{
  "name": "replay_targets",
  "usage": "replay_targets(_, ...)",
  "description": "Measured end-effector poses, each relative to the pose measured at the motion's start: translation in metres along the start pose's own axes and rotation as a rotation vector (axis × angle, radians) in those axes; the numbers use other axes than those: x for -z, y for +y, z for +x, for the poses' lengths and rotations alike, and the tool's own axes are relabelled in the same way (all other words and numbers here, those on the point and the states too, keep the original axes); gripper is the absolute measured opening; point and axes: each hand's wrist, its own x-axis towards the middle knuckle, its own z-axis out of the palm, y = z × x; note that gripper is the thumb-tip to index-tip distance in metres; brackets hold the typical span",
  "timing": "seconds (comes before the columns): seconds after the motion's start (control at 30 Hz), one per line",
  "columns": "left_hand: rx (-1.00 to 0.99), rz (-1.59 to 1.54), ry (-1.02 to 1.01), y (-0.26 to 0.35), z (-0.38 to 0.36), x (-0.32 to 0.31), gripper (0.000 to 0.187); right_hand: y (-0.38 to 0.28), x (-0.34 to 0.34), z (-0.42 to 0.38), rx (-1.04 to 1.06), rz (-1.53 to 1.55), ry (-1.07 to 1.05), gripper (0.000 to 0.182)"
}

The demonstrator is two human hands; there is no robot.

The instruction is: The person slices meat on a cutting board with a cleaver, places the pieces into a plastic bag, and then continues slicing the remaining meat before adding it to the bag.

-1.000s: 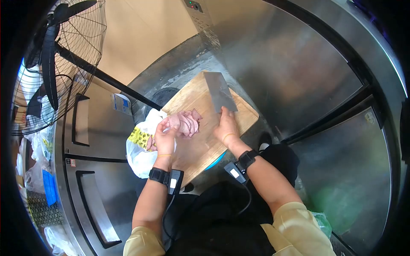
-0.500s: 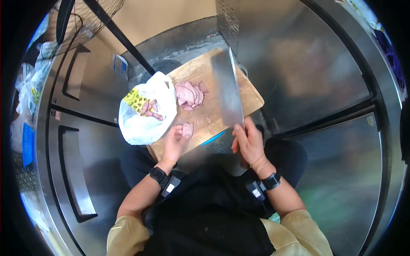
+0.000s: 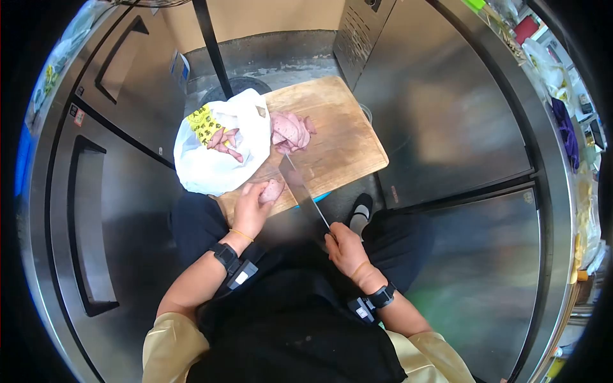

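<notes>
My left hand [image 3: 251, 207] has its fingers on a piece of pink meat [image 3: 272, 190] at the near left edge of a wooden cutting board [image 3: 345, 131]. Gripped by its handle in my right hand [image 3: 347, 247] is a cleaver [image 3: 302, 191]. Its blade slants up and left over the board, just right of that piece. A pile of sliced pink meat [image 3: 292, 132] lies farther back on the board. Left of the pile, a white plastic bag [image 3: 195, 177] stands open, showing thin meat strips [image 3: 225, 144] and a yellow printed patch.
Steel cabinets stand close on the left [image 3: 137, 210] and the right [image 3: 447, 108]. Behind the board is a dark round container [image 3: 246, 85] with a black pole [image 3: 212, 48] in front. A shoe [image 3: 362, 205] shows below the board's right side. Goods line the far right edge.
The cleaver has come down and left, from upright over the board to a slant beside the piece under my left hand. The camera view has shifted too.
</notes>
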Motion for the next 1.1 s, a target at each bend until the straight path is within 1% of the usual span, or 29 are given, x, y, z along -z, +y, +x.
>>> replay_targets(0.13, -0.074, 0.101, 0.013, 0.005, -0.001, 0.004, 0.04, -0.008, -0.005, -0.002, -0.098, -0.078, -0.024, 0.012)
replay_targets(0.2, -0.034, 0.073, 0.001, 0.004, 0.001, 0.003, 0.04, -0.021, -0.005, 0.0, -0.163, -0.105, -0.048, 0.014)
replay_targets(0.3, 0.001, 0.059, 0.004, 0.001, 0.003, 0.001, 0.04, -0.018, -0.01, 0.005, -0.08, -0.352, -0.042, 0.016)
replay_targets(0.4, -0.001, 0.043, 0.033, -0.002, 0.003, -0.001, 0.04, -0.026, -0.009, 0.004, -0.117, -0.321, -0.043, 0.016)
replay_targets(0.53, -0.001, 0.001, 0.033, 0.0, 0.002, 0.0, 0.041, -0.046, -0.006, -0.002, -0.043, -0.34, -0.071, 0.017)
replay_targets(0.63, -0.076, 0.039, 0.045, -0.007, 0.002, -0.002, 0.046, -0.048, -0.007, -0.002, -0.048, -0.383, -0.107, 0.018)
replay_targets(0.73, -0.078, 0.016, 0.043, -0.011, 0.002, -0.003, 0.046, -0.049, -0.009, -0.002, -0.073, -0.42, -0.138, 0.019)
replay_targets(0.83, -0.064, 0.019, 0.047, -0.011, 0.002, -0.005, 0.047, -0.046, -0.009, -0.004, -0.071, -0.439, -0.141, 0.02)
replay_targets(0.93, 0.021, 0.024, -0.001, -0.004, 0.003, -0.001, 0.044, -0.045, -0.009, -0.003, -0.043, -0.446, -0.135, 0.021)
replay_targets(1.1, 0.02, 0.054, -0.003, -0.006, 0.003, -0.003, 0.044, -0.042, -0.01, -0.003, -0.032, -0.51, -0.142, 0.021)
